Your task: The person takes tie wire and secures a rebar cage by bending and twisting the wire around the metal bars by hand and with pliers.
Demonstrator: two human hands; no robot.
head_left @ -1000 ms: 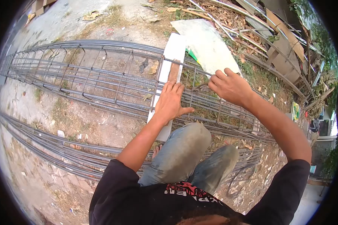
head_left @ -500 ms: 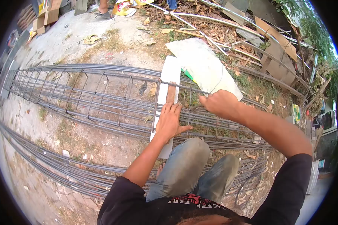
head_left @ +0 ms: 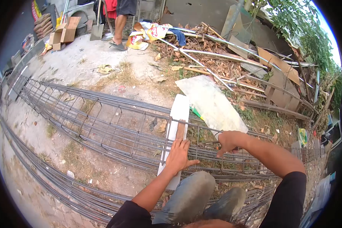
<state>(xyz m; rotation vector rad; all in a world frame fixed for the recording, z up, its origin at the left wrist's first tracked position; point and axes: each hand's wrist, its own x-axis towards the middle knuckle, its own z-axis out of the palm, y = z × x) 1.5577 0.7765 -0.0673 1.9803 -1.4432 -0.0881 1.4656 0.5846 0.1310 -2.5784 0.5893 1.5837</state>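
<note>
My left hand [head_left: 178, 155] lies flat with its thumb stretched out, on a brown wood strip [head_left: 181, 130] over a long white board [head_left: 179, 108]. The board lies crosswise at a rebar cage [head_left: 121, 131] of long bars and square stirrups. To the right, my right hand [head_left: 230, 142] is curled at the cage's upper bar. A thin dark rod is visible just left of it; whatever its fingers hold is hidden. Behind the cage a pale flat sheet [head_left: 212, 100] rests on the ground beside the white board.
Loose rebar [head_left: 57, 171] runs along the near left ground. White poles and planks [head_left: 231, 59] lie over dry leaves at the back right. A person's leg [head_left: 120, 28] stands at the back, near a shovel [head_left: 97, 32] and a cardboard box [head_left: 66, 32].
The view has tilted up, so the scene sits lower. My right hand has turned at the wrist, with a finger or thumb now pointing down. My left hand stays on the strip.
</note>
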